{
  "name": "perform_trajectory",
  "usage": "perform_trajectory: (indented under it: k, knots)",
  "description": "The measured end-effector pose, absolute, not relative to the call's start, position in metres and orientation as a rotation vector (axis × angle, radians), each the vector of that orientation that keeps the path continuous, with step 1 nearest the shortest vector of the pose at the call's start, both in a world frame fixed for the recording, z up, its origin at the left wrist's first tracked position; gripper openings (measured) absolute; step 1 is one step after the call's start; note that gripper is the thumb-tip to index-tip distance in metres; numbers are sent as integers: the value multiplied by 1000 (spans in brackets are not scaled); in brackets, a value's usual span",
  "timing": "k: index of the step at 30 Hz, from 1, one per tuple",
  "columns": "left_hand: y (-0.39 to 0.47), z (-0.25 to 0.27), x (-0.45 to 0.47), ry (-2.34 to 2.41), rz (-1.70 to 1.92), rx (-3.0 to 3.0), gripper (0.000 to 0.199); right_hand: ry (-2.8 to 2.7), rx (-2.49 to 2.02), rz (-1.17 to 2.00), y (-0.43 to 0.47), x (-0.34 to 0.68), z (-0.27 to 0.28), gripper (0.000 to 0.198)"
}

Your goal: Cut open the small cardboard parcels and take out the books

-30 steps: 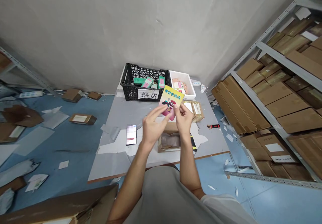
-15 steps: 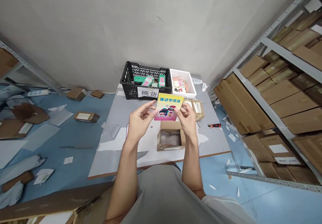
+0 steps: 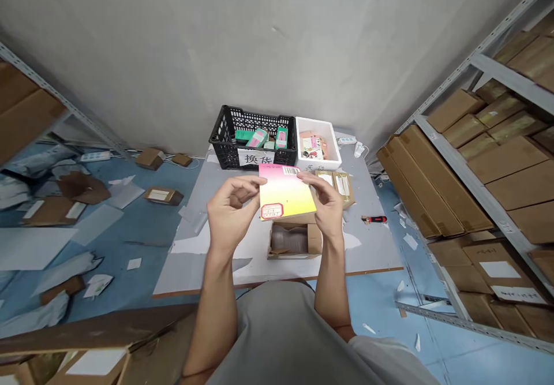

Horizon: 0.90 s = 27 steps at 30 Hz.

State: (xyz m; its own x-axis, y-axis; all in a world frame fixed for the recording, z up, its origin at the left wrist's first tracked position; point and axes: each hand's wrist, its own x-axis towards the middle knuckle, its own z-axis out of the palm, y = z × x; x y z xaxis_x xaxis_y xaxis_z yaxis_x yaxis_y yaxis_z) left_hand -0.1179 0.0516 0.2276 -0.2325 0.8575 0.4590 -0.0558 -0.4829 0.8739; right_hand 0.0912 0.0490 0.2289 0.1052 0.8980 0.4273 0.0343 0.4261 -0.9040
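Note:
Between my two hands, a small booklet (image 3: 285, 191) is held up over the table. Its pink-to-yellow back cover faces me, with a barcode at the top and a red-framed sticker at the lower left. The fingers and thumb of my left hand (image 3: 234, 209) close at its left edge. My right hand (image 3: 325, 206) grips the right side, with fingertips over the upper corner. Just below the booklet stands an open cardboard box (image 3: 314, 239) containing a clear plastic-looking insert.
A black crate (image 3: 223, 153) with green-and-pink boxes and a white bin (image 3: 332, 153) stand at the back of the table (image 3: 367, 246). Taped cartons (image 3: 344, 189) and a red-black cutter (image 3: 374, 219) lie to the right. Loaded shelves (image 3: 506, 229) flank the right side; packaging litters the floor.
The booklet has been turned over: its illustrated front cover faced me before, and the back faces me now. Both hands remain at its sides. The view has shifted slightly.

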Motion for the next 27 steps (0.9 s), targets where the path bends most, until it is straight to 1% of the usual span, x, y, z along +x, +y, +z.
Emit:
perform_trajectory:
  k: [3,5,8,9,15,19,21,24,27]
  knots:
    - [55,226,-108,985,1738,1351,49,-1225,-951,815,52,104,227,30]
    - [57,226,-103,986,1673,1386,48,-1232,-988,781,54,115,225,30]
    - [59,226,-95,976,1562,1428,32,-1297,-1066,758,53,135,226,27]
    - [60,226,-91,972,1534,1429,30,-1312,-1082,776,52,142,227,28]
    - [67,216,-52,1033,1402,1309,46,-1237,-1123,935,53,175,225,39]
    - [72,209,-16,1160,1378,1129,56,-1108,-1221,928,60,179,216,54]
    - [76,205,-3,1194,1351,1092,58,-1104,-1231,907,63,183,212,60]
    - [81,197,8,1213,1327,1122,60,-1125,-1239,925,65,195,207,62]
    - [82,183,12,1243,1310,1135,67,-1133,-1263,995,60,210,192,58]
